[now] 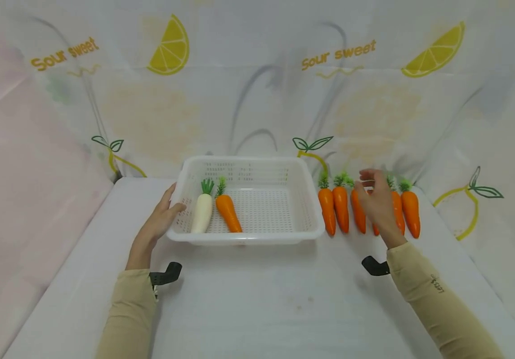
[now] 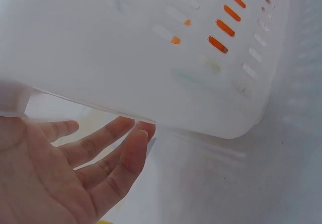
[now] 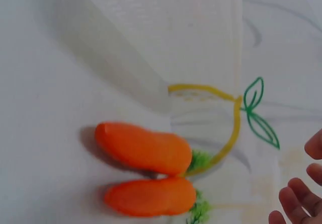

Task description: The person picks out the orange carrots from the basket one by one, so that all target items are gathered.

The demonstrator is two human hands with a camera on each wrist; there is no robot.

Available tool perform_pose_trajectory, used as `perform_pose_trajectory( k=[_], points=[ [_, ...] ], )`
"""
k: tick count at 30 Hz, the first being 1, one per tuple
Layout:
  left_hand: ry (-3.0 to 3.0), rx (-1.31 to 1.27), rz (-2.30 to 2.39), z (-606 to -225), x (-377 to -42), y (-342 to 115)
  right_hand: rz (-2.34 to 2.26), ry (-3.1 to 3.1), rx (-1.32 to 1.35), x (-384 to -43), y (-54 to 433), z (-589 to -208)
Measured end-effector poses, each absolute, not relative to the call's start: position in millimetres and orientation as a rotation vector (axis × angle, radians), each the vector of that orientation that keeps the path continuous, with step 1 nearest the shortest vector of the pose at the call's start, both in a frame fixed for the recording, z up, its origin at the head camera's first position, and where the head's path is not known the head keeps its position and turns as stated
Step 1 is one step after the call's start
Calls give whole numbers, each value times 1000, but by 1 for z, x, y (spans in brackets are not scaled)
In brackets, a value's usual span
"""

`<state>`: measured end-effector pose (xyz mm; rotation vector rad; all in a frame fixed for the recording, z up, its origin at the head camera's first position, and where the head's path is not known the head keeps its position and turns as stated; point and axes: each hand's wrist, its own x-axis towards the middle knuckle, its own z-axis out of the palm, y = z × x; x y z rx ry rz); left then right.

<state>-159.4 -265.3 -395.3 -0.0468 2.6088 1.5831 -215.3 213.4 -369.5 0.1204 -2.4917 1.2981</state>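
A white plastic basket (image 1: 248, 236) stands on the table, with a white radish (image 1: 203, 212) and a carrot (image 1: 228, 212) lying in its left half. My left hand (image 1: 160, 218) holds the basket's left rim, thumb over the edge; in the left wrist view its fingers (image 2: 113, 176) lie along the outside, fingertips right at the edge. To the right of the basket, several carrots (image 1: 327, 212) with green tops lie in a row. My right hand (image 1: 376, 199) hovers over the row, fingers loosely bent with nothing in them, hiding part of the carrots there.
A white cloth covers the table (image 1: 248, 299), and a printed curtain (image 1: 248, 99) with lemon drawings rises right behind the basket and carrots. Both wrists carry black camera mounts (image 1: 166, 273). Two carrots (image 3: 146, 148) close to the basket show in the right wrist view.
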Motion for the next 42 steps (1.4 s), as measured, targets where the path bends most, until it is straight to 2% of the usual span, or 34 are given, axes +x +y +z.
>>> perform_pose_trajectory(
  k=[10,18,22,30,37,42],
  points=[
    [2602,-35,1562,-396,-163,-263,1447,-2493,271,-210,158,-364],
    [2583,-40,1574,-402,-164,-262,1500,-2602,574,-200,115,-367],
    [2577,-31,1576,-405,-165,-259,1414,-2734,700,-194,97,-368],
    [2582,-41,1574,-403,-167,-257,1291,-2910,779,-192,52,-371],
    [2592,-25,1570,-403,-167,-262,1049,-3194,895,-199,13,-382],
    [2581,-32,1596,-402,-165,-264,844,-3306,877,-207,-9,-390]
  ],
)
